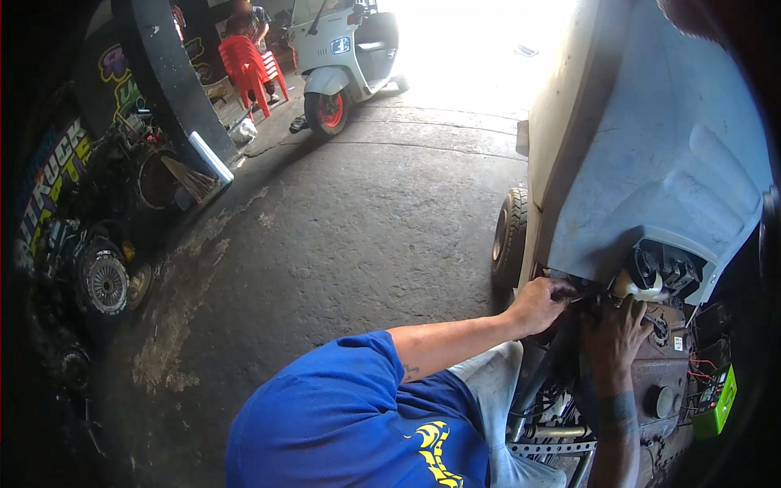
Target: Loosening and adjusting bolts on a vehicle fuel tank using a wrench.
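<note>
Both of my arms reach into the gap under a pale blue-grey vehicle body panel (pixel 659 154). My left hand (pixel 540 306) is closed at the panel's lower edge, its fingertips pinched together; whatever they grip is too dark and small to make out. Beside it, my right hand (pixel 617 333) lies back-up with the fingers stretched forward, just below a whitish plastic reservoir (pixel 625 285) in the panel's opening. Its thumb side is in shadow. Under the right wrist and beside it runs a brown, dirty metal housing (pixel 643 370) with a round dark cap (pixel 661 400).
A green box-shaped device (pixel 716 405) with red leads stands at the right. Below my hands is a perforated metal bar (pixel 553 448). A tyre (pixel 510 237) sits beside the panel. Clutch parts (pixel 106 281) line the left wall; a three-wheeler (pixel 342 65) and red chairs (pixel 246 67) stand farther off, near a person.
</note>
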`<act>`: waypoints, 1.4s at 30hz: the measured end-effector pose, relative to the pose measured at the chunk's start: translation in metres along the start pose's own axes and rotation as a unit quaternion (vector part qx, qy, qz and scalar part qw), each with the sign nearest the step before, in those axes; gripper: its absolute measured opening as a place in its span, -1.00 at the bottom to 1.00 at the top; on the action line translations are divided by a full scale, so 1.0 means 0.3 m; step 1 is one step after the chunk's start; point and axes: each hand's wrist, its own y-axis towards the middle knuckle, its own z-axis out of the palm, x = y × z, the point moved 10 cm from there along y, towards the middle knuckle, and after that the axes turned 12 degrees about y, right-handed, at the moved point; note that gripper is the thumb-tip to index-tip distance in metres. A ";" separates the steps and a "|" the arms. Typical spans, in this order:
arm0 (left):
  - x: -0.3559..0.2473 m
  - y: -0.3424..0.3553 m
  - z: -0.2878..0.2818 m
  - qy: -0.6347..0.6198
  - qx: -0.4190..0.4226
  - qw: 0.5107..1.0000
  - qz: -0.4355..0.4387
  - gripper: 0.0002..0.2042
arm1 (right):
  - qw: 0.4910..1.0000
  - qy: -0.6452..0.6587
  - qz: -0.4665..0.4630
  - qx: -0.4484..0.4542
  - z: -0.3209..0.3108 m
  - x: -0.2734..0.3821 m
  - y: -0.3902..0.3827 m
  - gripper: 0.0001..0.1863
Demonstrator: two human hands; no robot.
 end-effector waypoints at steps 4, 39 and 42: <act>-0.030 -0.030 -0.017 -0.005 -0.020 1.000 0.015 -0.76 | 0.998 0.008 0.050 -0.033 0.037 -0.036 -0.021 -0.49; 0.089 0.014 0.041 -0.339 -0.105 0.927 -0.124 -0.91 | 0.998 0.013 0.053 -0.014 0.064 -0.103 -0.010 -0.71; 0.134 0.039 -0.011 -0.245 -0.189 0.951 -0.020 -0.85 | 0.998 0.011 0.055 -0.013 0.059 -0.082 -0.003 -0.71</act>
